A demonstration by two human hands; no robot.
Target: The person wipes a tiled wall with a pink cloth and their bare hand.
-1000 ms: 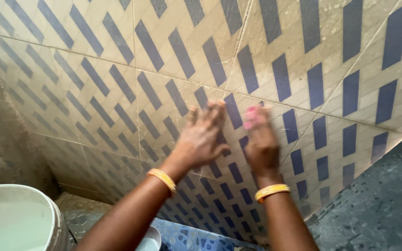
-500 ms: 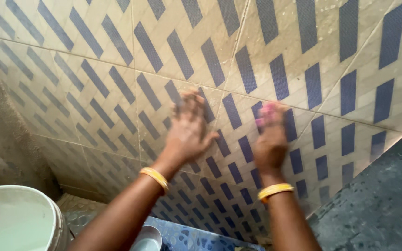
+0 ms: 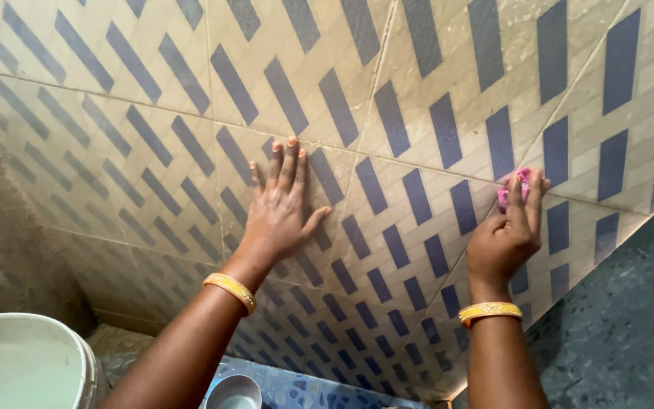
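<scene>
Two hands on tiled wall (image 3: 433, 68): left hand (image 3: 281, 208) flat, right hand (image 3: 505, 235) pressing one pink scrubber (image 3: 513, 184).

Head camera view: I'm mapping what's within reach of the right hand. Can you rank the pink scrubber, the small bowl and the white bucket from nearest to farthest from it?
1. Pink scrubber: under the right hand's fingers, against the tiled wall.
2. Small bowl: bottom centre, on the floor.
3. White bucket: bottom left corner.
</scene>
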